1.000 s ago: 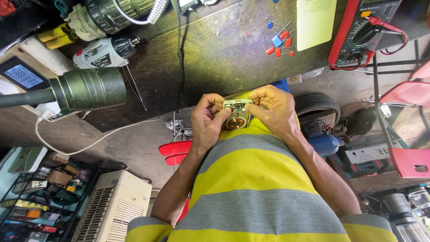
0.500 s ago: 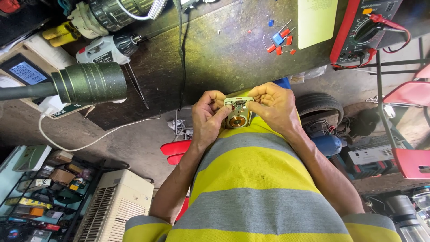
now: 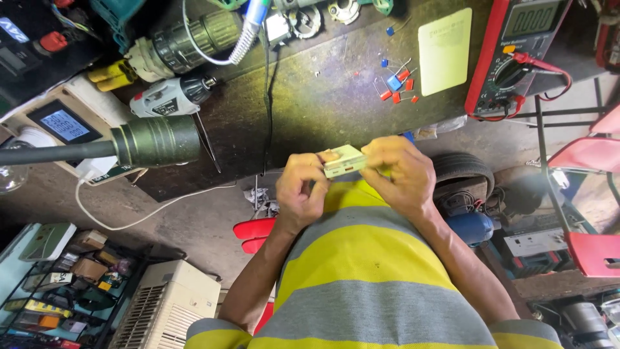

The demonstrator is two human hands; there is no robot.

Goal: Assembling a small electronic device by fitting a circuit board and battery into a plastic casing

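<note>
My left hand (image 3: 303, 190) and my right hand (image 3: 400, 171) both grip a small pale cream rectangular module (image 3: 344, 161), held just in front of my yellow and grey striped shirt (image 3: 361, 258). Its flat pale side and a narrow edge face the camera. The fingers of both hands pinch its ends. It is held above the near edge of a dark worn workbench (image 3: 310, 110).
On the bench lie a red multimeter (image 3: 516, 58) with leads, a pale yellow pad (image 3: 444, 50), small red and blue components (image 3: 395, 87), a white drill (image 3: 171, 97) and a dark cylindrical tool (image 3: 155, 139). A small tyre (image 3: 462, 169) and red stools (image 3: 597, 194) stand at right.
The module has been turned in my hands: its round metal part faced the camera before, now the plain flat side shows. The hands stay at the same spot.
</note>
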